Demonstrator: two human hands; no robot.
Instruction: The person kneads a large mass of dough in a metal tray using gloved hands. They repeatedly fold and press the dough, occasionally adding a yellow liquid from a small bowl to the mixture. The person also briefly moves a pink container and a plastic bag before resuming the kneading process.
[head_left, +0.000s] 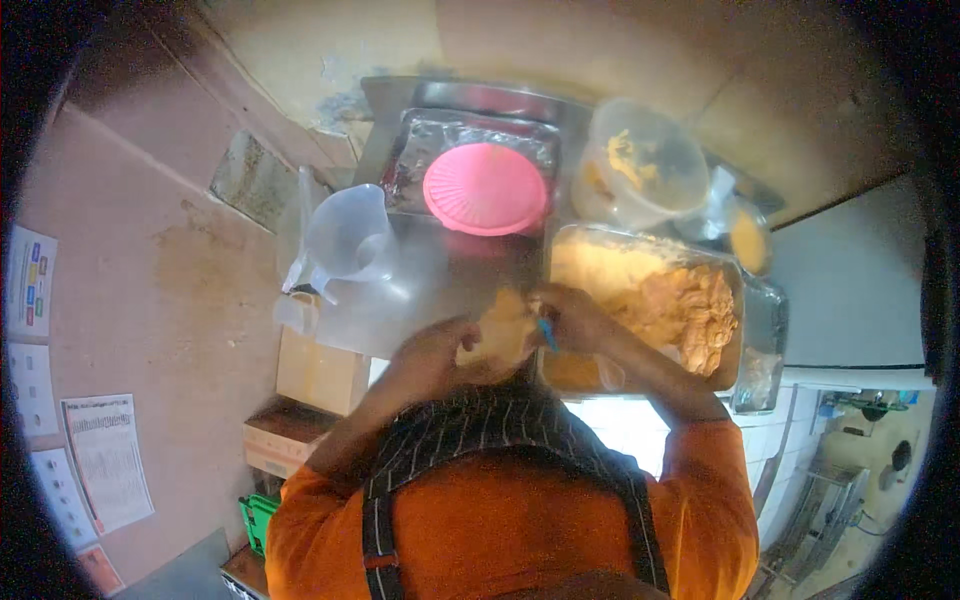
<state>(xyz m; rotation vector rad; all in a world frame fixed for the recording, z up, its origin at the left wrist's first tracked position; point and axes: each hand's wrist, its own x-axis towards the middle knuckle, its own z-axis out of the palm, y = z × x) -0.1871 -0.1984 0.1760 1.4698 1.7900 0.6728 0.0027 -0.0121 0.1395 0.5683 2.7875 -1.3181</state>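
In front of the apron, both hands hold a pale yellow-tan, soft-looking piece (501, 337), blurred, possibly a plastic bag with something in it. My left hand (442, 349) grips its left side, thumb uppermost. At its upper right edge, the fingers of my right hand (566, 311) are pinched together. A narrow blue strip (548, 334) shows beside those fingers; whether it is held or worn I cannot tell. Just right of the hands stands a large tray (739, 315) with yellow-orange powder (600, 259) and a heap of orange-coated, meat-like pieces (694, 319).
A pink ribbed plastic bowl or lid (486, 189) lies by a clear-lined tray (405, 142) at the back of the steel counter (420, 300). A translucent jug (352, 232) stands left, a smeared plastic tub (645, 165) back right. Cardboard boxes (319, 367) sit lower left.
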